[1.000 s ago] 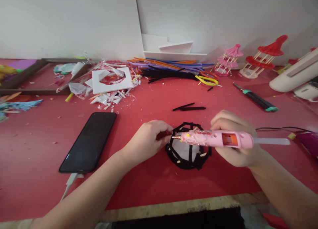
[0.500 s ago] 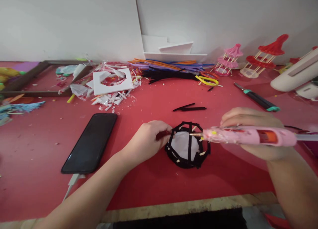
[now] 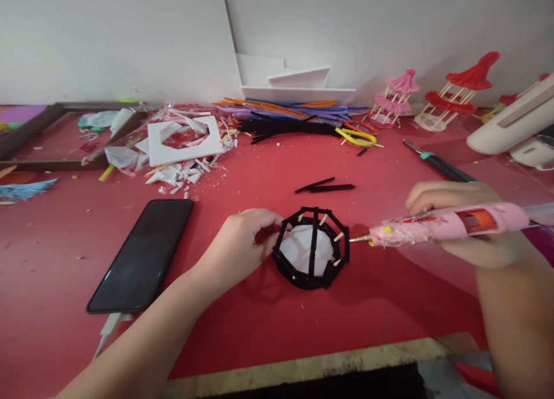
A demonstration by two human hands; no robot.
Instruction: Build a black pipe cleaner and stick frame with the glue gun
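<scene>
A small black frame (image 3: 313,255) with an octagonal top ring, a bar across it and short pale sticks stands on the red table, a white base showing inside. My left hand (image 3: 242,246) pinches its left edge between thumb and fingers. In my right hand (image 3: 459,197) is a pink hot glue gun (image 3: 433,226), pointing left. Its metal nozzle is close to the right side of the ring; whether they touch I cannot tell. Behind the frame lie several short black strips (image 3: 331,187).
At left lies a black phone (image 3: 142,258) with a cable. Foam scraps (image 3: 186,148), pipe cleaners (image 3: 285,122) and yellow-handled scissors (image 3: 357,137) line the back. A craft knife (image 3: 441,164) and pink (image 3: 393,99) and red (image 3: 454,99) stick models are at right.
The glue gun has moved right, its nozzle going from over the crossbar to the right side of the ring. My left hand still grips the frame. The view has shifted slightly.
</scene>
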